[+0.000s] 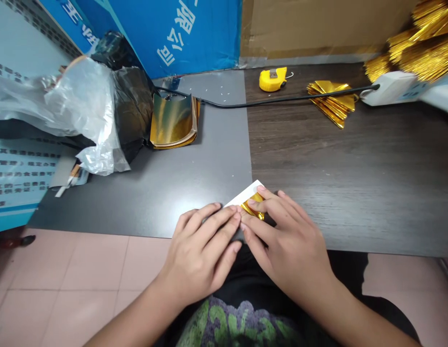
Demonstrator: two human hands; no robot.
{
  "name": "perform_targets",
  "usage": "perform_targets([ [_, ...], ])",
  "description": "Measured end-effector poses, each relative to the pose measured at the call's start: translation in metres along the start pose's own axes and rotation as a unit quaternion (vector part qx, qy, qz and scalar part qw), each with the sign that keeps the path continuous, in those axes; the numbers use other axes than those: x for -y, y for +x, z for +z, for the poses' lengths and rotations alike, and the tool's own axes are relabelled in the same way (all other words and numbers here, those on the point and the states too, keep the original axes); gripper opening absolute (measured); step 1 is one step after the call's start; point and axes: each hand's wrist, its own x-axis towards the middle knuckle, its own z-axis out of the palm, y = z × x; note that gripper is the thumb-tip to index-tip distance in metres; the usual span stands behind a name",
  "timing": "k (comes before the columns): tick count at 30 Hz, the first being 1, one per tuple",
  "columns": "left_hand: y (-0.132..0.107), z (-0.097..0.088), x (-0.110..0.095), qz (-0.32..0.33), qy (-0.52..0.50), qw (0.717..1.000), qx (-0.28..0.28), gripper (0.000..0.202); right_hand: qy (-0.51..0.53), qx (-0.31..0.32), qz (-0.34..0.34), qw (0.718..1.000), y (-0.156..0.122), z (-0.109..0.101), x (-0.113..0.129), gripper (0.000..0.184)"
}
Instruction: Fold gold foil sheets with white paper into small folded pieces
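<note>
At the table's front edge, both hands work on a small sheet of gold foil paper (252,206) with a white strip along its far side. My left hand (204,250) bends over its left end, fingertips pressed close together on it. My right hand (287,236) presses the gold part from the right, its thumb near the left fingertips. Much of the sheet is hidden under the fingers. Beyond the hands, to the left, stands a curled stack of gold foil sheets (175,120). A pleated gold foil piece (332,101) lies farther right.
A yellow tape measure (272,81) sits at the back. A black cable (260,102) crosses the table (335,168) to a white power strip (390,86). More pleated gold foil (422,43) is piled back right. Plastic bags (97,111) stand left; boxes (205,33) line the back.
</note>
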Motion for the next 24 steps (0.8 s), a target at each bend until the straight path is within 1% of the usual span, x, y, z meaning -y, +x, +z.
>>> perform_targets([
  [2,-0.001,0.005,-0.001,0.014,0.039,0.999,-0.004,0.033,0.003,0.01,0.0,1.0,-0.001,-0.001,-0.001,0.024],
  [5,-0.002,0.008,-0.002,0.014,0.066,0.998,-0.012,0.031,0.01,0.028,-0.008,1.0,-0.003,-0.005,-0.005,0.028],
  [7,-0.001,0.009,-0.002,0.013,0.076,0.997,-0.013,0.03,0.018,0.053,-0.034,0.998,-0.004,-0.011,-0.009,0.032],
  [9,-0.001,0.01,-0.003,0.018,0.086,0.996,-0.015,0.03,0.032,0.095,-0.071,0.992,-0.006,-0.017,-0.015,0.037],
  [12,0.0,0.013,-0.002,0.03,0.106,0.994,-0.014,0.031,0.04,0.138,-0.109,0.984,-0.007,-0.025,-0.024,0.037],
  [17,-0.004,0.014,-0.001,0.036,0.12,0.992,-0.007,0.03,0.046,0.153,-0.128,0.979,-0.007,-0.03,-0.033,0.03],
  [22,-0.003,0.01,-0.002,0.026,0.106,0.994,0.005,0.031,0.067,0.159,-0.124,0.977,-0.006,-0.033,-0.036,0.027],
  [24,-0.002,0.011,-0.003,0.021,0.101,0.995,0.01,0.03,0.075,0.164,-0.122,0.976,-0.006,-0.033,-0.037,0.029],
])
